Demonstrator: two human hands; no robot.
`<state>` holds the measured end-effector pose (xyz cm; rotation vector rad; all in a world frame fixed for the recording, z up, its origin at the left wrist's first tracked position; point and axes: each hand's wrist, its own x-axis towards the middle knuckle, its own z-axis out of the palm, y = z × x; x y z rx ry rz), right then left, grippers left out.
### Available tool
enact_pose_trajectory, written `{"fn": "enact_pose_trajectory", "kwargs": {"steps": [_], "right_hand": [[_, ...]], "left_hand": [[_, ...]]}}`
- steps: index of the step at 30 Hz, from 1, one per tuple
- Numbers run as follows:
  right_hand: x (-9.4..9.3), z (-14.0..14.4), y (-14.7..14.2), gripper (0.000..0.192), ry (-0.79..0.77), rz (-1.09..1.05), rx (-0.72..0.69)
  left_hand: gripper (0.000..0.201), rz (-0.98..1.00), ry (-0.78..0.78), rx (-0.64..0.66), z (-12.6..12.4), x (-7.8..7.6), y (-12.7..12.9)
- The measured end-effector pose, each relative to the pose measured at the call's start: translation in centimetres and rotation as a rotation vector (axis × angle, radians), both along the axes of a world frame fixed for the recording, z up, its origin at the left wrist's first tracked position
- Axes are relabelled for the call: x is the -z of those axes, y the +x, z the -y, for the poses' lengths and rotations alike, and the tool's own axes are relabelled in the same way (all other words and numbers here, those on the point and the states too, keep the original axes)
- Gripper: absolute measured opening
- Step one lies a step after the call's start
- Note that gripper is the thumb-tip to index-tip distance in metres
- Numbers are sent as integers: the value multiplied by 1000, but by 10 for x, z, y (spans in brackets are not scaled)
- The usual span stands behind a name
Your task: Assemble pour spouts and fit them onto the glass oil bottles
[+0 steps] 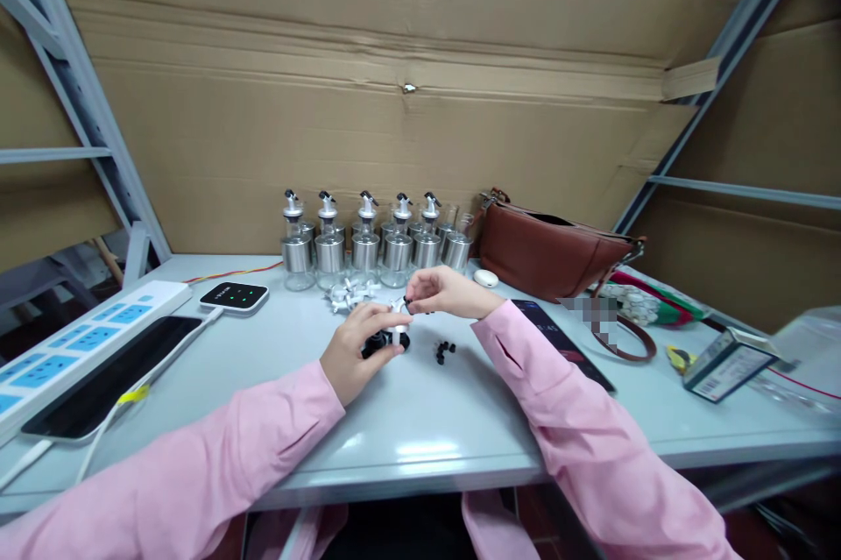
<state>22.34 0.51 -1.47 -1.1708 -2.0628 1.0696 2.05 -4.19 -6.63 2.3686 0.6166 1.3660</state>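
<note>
My left hand (355,348) is closed around a white pour spout (398,332), its thumb and fingers on either side. My right hand (447,291) pinches a small black cap (407,303) at the spout's upper end. Whether the cap sits on the spout or just touches it, I cannot tell. Black parts (377,343) lie partly hidden under my left hand. Several small black caps (441,353) are scattered on the table to the right. Behind my left hand rests a pile of white spouts (349,294).
Glass and steel oil bottles (332,253) stand in rows at the back, several with spouts fitted. A brown handbag (552,253) and a phone (565,343) are on the right. On the left lie a power strip (85,341), another phone (118,376) and a small black-topped device (235,297).
</note>
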Motion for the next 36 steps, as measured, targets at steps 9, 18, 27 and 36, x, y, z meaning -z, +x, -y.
{"fn": "enact_pose_trajectory", "kwargs": {"steps": [9,18,27,36], "right_hand": [[-9,9,-5,27,-109,-429,-50],[-6,7,-4,29,-110,-393,-118],[-8,9,-6,31,-135,-357,-123],[-7,13,-7,34,-259,-513,-193]], "left_hand": [[23,11,9,14,-2,1,0],[24,5,-12,22,-2,1,0],[22,-11,-29,18,-2,1,0],[23,14,-5,22,-3,1,0]]}}
